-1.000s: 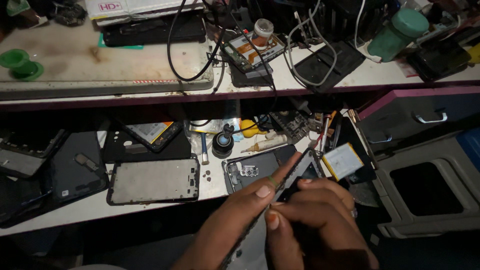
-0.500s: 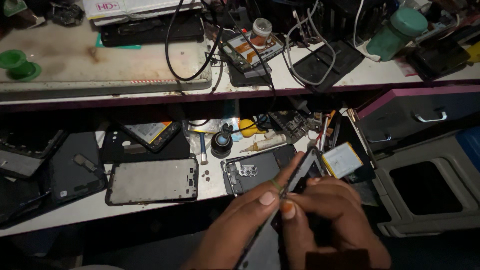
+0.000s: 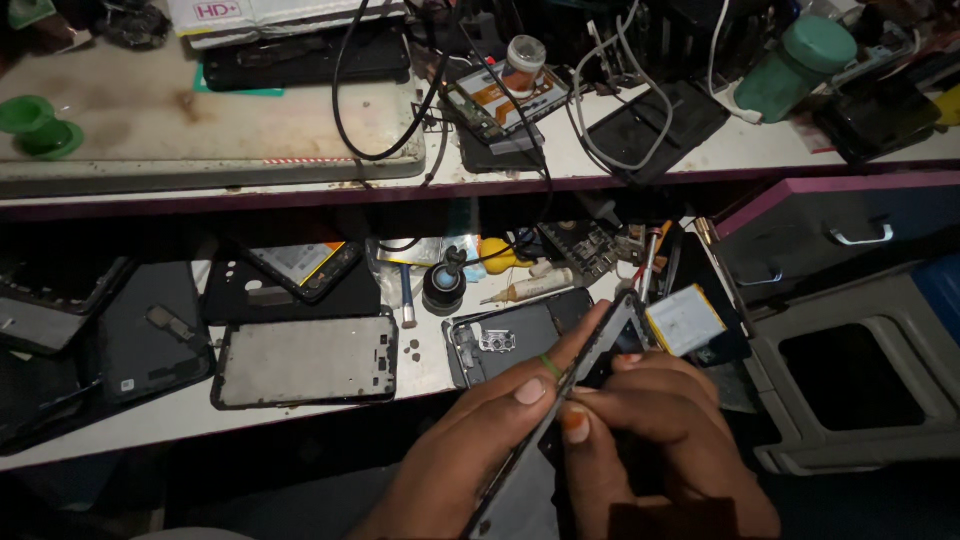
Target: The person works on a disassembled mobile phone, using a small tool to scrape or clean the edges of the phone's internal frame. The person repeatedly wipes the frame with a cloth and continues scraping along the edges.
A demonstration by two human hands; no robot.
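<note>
Dark slab in hand: phone body (image 3: 590, 360), thin and edge-on to the camera, being held between both hands low and right of centre.
Long axis: running from the lower left, near the wrists, up and to the right past the fingertips; the far end is tipping toward a pale flat battery (image 3: 685, 320).
Left hand (image 3: 480, 440): lying on the near-left side of the phone body, thumb and forefinger closing lightly along its edge, forefinger stretching up its length.
Right hand (image 3: 660, 440): curling on the far-right side, fingers bent and closed; thumb tip pressing against the edge just beside the left thumb. What it is pinching, if anything, cannot be told.
Nearer hand: both are touching; the left is covering more of the length.
Beyond the fingertips: an open phone shell (image 3: 500, 340), lying flat on the white shelf (image 3: 420, 375).
Well left of the fingers: a bare screen frame (image 3: 305, 360).
</note>
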